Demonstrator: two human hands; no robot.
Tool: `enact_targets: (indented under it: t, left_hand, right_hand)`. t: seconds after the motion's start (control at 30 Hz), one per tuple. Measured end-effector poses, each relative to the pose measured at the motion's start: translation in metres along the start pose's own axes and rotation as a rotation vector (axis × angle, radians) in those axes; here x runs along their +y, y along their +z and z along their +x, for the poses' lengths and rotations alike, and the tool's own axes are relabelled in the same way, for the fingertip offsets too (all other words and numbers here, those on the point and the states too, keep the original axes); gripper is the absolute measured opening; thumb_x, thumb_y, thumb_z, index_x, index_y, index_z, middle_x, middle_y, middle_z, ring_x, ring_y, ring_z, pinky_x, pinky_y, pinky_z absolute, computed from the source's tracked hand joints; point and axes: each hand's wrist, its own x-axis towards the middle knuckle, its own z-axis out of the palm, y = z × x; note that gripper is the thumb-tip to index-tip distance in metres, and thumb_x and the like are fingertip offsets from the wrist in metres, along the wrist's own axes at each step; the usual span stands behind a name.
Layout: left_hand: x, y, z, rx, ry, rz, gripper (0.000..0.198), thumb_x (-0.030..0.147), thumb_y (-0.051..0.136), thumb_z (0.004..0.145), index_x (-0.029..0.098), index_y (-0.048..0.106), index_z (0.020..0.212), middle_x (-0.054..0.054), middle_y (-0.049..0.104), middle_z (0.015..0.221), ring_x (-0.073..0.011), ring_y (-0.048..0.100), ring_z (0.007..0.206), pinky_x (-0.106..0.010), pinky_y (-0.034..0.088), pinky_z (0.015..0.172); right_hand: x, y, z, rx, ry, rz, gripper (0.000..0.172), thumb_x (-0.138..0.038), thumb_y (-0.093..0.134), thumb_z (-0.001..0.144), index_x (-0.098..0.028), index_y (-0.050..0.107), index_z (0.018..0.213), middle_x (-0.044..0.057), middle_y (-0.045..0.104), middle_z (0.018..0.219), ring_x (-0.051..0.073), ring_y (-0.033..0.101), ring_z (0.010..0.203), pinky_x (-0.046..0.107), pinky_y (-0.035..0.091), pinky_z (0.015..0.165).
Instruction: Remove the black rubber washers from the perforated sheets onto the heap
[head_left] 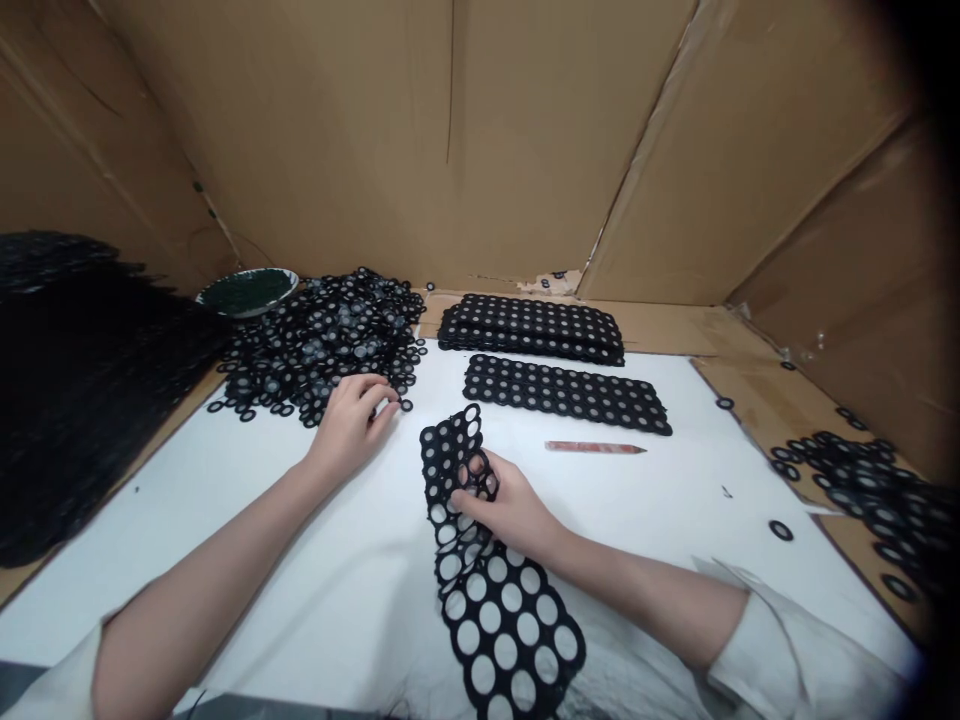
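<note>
A long black strip with round holes (487, 590) lies on the white table surface (675, 520), running from the near edge toward the middle. My right hand (506, 505) rests on the strip, its fingers curled round the strip's upper part. My left hand (351, 420) reaches to the edge of a heap of loose black rings (330, 340), fingers pinched at a ring there. What the pinch holds is too small to name.
Filled black strips lie ahead: a stack (532, 328) at the back and a single one (566, 393) before it. A reddish pencil (596, 448) lies right of centre. More rings (862, 490) sit at the right, a dark pile (67, 380) at the left, a green dish (247, 292) behind. Cardboard walls surround.
</note>
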Motion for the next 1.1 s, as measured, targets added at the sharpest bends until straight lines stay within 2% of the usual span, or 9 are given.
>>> enact_targets:
  t: [0.07, 0.23, 0.43, 0.63, 0.8, 0.87, 1.0, 1.03, 1.1]
  left_hand:
    - [0.016, -0.007, -0.004, -0.018, 0.089, -0.088, 0.015, 0.026, 0.041, 0.081, 0.019, 0.054, 0.083, -0.006, 0.055, 0.092, -0.0182, 0.047, 0.09, -0.034, 0.035, 0.08]
    - [0.056, -0.014, -0.017, -0.3, 0.31, -0.204, 0.023, 0.039, 0.048, 0.077, 0.018, 0.053, 0.081, -0.004, 0.057, 0.075, -0.0169, 0.048, 0.075, -0.031, 0.037, 0.071]
    - [0.07, -0.012, -0.018, -0.406, 0.158, -0.354, 0.021, 0.031, 0.037, 0.082, 0.019, 0.052, 0.073, -0.001, 0.054, 0.068, -0.0145, 0.047, 0.067, -0.029, 0.035, 0.066]
    - [0.07, -0.019, -0.014, -0.23, -0.276, -0.455, 0.028, 0.031, 0.033, 0.083, 0.017, 0.047, 0.064, 0.001, 0.051, 0.062, -0.0118, 0.046, 0.059, -0.023, 0.033, 0.055]
    - [0.073, -0.018, -0.016, -0.144, -0.347, -0.511, 0.027, 0.032, 0.036, 0.082, 0.018, 0.045, 0.062, 0.002, 0.048, 0.059, -0.0118, 0.044, 0.058, -0.023, 0.033, 0.056]
    - [0.068, -0.016, -0.015, -0.094, -0.39, -0.565, 0.028, 0.032, 0.033, 0.083, 0.019, 0.041, 0.06, 0.002, 0.045, 0.057, -0.0116, 0.043, 0.056, -0.023, 0.034, 0.055]
    - [0.051, -0.017, -0.009, 0.182, -0.564, -0.687, 0.028, 0.031, 0.024, 0.086, 0.021, 0.032, 0.061, 0.003, 0.039, 0.058, -0.0103, 0.041, 0.051, -0.022, 0.035, 0.049]
    - [0.049, -0.018, -0.009, 0.192, -0.559, -0.637, 0.028, 0.032, 0.025, 0.086, 0.021, 0.033, 0.062, 0.003, 0.039, 0.058, -0.0104, 0.041, 0.052, -0.022, 0.035, 0.049]
    - [0.052, -0.02, -0.011, 0.095, -0.47, -0.513, 0.026, 0.031, 0.03, 0.085, 0.02, 0.039, 0.064, 0.002, 0.044, 0.06, -0.0108, 0.044, 0.056, -0.022, 0.035, 0.052]
  right_hand:
    - [-0.001, 0.0, 0.0, 0.005, -0.005, 0.036, 0.012, -0.023, 0.055, 0.069, -0.018, 0.045, 0.074, -0.003, 0.049, 0.069, 0.01, 0.048, 0.062, 0.024, 0.041, 0.06]
    - [-0.002, -0.002, 0.002, 0.049, 0.017, 0.116, 0.018, -0.025, 0.058, 0.067, -0.018, 0.043, 0.072, -0.002, 0.051, 0.072, 0.01, 0.049, 0.062, 0.025, 0.042, 0.061]
    - [-0.003, -0.002, 0.004, 0.068, 0.049, 0.097, 0.02, -0.028, 0.058, 0.067, -0.019, 0.041, 0.07, -0.003, 0.049, 0.067, 0.01, 0.048, 0.059, 0.026, 0.043, 0.058]
    - [0.001, 0.001, 0.005, 0.057, 0.103, 0.116, 0.019, -0.032, 0.054, 0.071, -0.02, 0.044, 0.081, -0.001, 0.053, 0.073, 0.011, 0.05, 0.059, 0.026, 0.043, 0.053]
    - [0.001, 0.0, 0.007, 0.02, 0.039, 0.082, 0.018, -0.029, 0.051, 0.074, -0.019, 0.05, 0.088, 0.0, 0.054, 0.074, 0.012, 0.051, 0.065, 0.026, 0.043, 0.059]
    - [-0.001, -0.001, 0.008, -0.055, 0.003, 0.028, 0.015, -0.027, 0.05, 0.075, -0.018, 0.054, 0.086, 0.0, 0.053, 0.071, 0.013, 0.051, 0.068, 0.027, 0.043, 0.063]
    - [-0.005, -0.003, 0.005, -0.157, -0.038, -0.004, 0.017, -0.025, 0.041, 0.08, -0.019, 0.057, 0.078, 0.0, 0.053, 0.069, 0.012, 0.049, 0.065, 0.028, 0.043, 0.066]
    - [-0.005, -0.003, 0.004, -0.158, -0.034, 0.005, 0.017, -0.026, 0.042, 0.079, -0.019, 0.057, 0.08, 0.0, 0.053, 0.069, 0.012, 0.049, 0.064, 0.028, 0.043, 0.065]
    - [-0.007, -0.003, 0.003, -0.163, -0.016, 0.035, 0.013, -0.029, 0.05, 0.076, -0.019, 0.056, 0.081, 0.0, 0.053, 0.069, 0.012, 0.049, 0.064, 0.028, 0.043, 0.064]
